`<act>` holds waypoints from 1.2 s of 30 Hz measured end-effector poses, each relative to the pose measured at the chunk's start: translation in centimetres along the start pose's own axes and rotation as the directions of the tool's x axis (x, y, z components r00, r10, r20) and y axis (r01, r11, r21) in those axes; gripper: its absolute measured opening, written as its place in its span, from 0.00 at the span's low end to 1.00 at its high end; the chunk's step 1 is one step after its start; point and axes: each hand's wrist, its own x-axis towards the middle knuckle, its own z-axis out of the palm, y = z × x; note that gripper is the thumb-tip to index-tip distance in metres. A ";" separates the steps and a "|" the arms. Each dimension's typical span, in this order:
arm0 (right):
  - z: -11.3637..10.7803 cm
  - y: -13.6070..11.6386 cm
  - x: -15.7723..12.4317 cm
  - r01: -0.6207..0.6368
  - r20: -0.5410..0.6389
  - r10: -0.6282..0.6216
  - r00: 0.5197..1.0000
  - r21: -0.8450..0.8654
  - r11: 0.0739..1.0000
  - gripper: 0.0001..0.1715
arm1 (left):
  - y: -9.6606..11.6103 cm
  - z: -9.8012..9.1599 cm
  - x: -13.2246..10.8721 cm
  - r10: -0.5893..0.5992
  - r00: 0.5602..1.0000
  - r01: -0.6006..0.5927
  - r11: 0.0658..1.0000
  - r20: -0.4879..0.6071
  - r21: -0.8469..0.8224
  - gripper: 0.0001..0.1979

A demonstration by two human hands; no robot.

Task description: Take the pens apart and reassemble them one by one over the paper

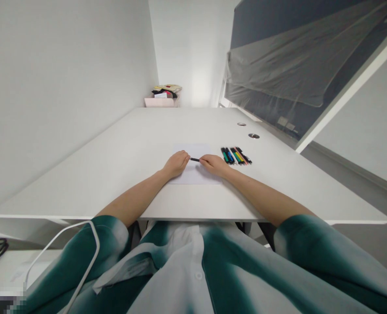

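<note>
A slim black pen (pixel 195 159) lies level between my two hands, over a sheet of white paper (pixel 193 176). The fingers of my left hand (pixel 176 164) are closed at the pen's left end. My right hand (pixel 214 165) pinches its other end between thumb and fingers. Both hands rest on or just above the paper, and they hide its side edges in part. Just right of my right hand lies a row of several pens (pixel 235 155) with black, green, blue, yellow and orange parts.
The white table (pixel 114 174) runs away from me toward a pink box (pixel 159 102) heaped with cloth-like items at the far end. Two round metal discs (pixel 254 136) sit in the tabletop at right. A dark panel (pixel 278 65) under plastic film stands along the right side.
</note>
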 end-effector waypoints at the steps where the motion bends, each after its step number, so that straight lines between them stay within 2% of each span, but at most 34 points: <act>1: 0.1 0.1 0.0 0.022 -0.012 -0.022 1.000 0.021 1.000 0.18 | 0.0 0.0 0.0 -0.016 1.000 0.016 1.000 -0.001 0.000 0.18; 6: 0.7 0.4 0.2 -0.014 -0.041 0.016 0.999 0.047 0.999 0.12 | 0.3 -0.2 0.1 -0.132 0.991 0.133 0.990 0.032 -0.041 0.23; 8: 0.8 0.5 0.2 -0.042 -0.049 0.044 0.998 0.054 0.998 0.12 | 0.4 -0.4 0.0 -0.153 0.988 0.155 0.984 0.022 -0.093 0.21; 12: 0.6 0.5 0.1 -0.068 -0.039 0.070 0.997 0.040 0.997 0.12 | 0.5 -0.7 -0.3 -0.087 0.996 0.082 0.977 -0.017 -0.197 0.10; 17: 0.2 0.2 -0.1 -0.094 -0.030 0.094 0.995 0.009 0.996 0.15 | 0.4 -0.7 -0.3 -0.051 0.998 0.055 0.988 0.031 -0.144 0.09; 22: 0.1 0.0 -0.1 -0.012 -0.035 0.012 0.999 -0.003 1.000 0.18 | 0.4 -0.5 -0.1 -0.027 0.998 0.031 0.997 0.051 -0.076 0.11; 28: 0.1 -0.1 0.1 0.013 -0.015 -0.013 1.000 -0.022 1.000 0.14 | 0.1 -0.2 0.1 -0.036 0.995 0.034 0.999 0.097 0.028 0.17; 32: 0.3 0.0 0.1 -0.017 -0.017 0.017 1.000 -0.012 1.000 0.13 | 0.2 -0.4 0.0 -0.078 0.995 0.080 0.996 0.065 -0.029 0.12; 34: 0.3 0.2 0.1 -0.028 -0.020 0.027 0.999 -0.013 1.000 0.14 | 0.4 -0.6 -0.2 -0.048 0.998 0.052 0.995 0.051 -0.080 0.07; 36: 0.4 0.3 0.1 -0.030 -0.023 0.030 0.999 -0.017 0.999 0.14 | 0.6 -0.7 -0.3 -0.018 0.998 0.023 0.995 0.054 -0.094 0.08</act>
